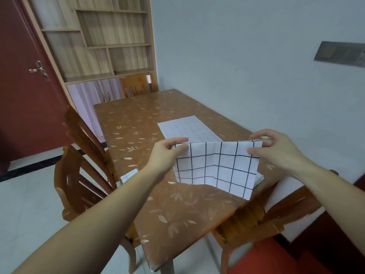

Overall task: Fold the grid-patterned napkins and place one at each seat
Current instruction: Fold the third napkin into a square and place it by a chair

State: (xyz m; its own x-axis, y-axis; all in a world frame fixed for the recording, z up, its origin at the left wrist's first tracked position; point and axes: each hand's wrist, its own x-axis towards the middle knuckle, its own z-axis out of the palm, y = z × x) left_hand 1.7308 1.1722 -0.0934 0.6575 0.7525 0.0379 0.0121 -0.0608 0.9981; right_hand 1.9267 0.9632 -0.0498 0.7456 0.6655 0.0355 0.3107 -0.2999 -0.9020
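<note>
Pinching its top corners, left hand (168,153) and right hand (276,153) hold the grid napkin (217,167) near the counter's (177,214) right edge. It looks light and limp, so corners grip best.

Both hands (166,153) (276,149) pinch a grid napkin (217,167) above the table (158,214).

1. One view, head-worn, wide-angle; straight lines bow toward the edges.
2. Looks forward and down over the surface (138,115) from its near corner, toward the wall (237,56) and shelving (108,46).
3. Close range: left hand (167,153), right hand (276,149) and napkin (217,165) sit mid-frame; forearms enter from below.
</note>
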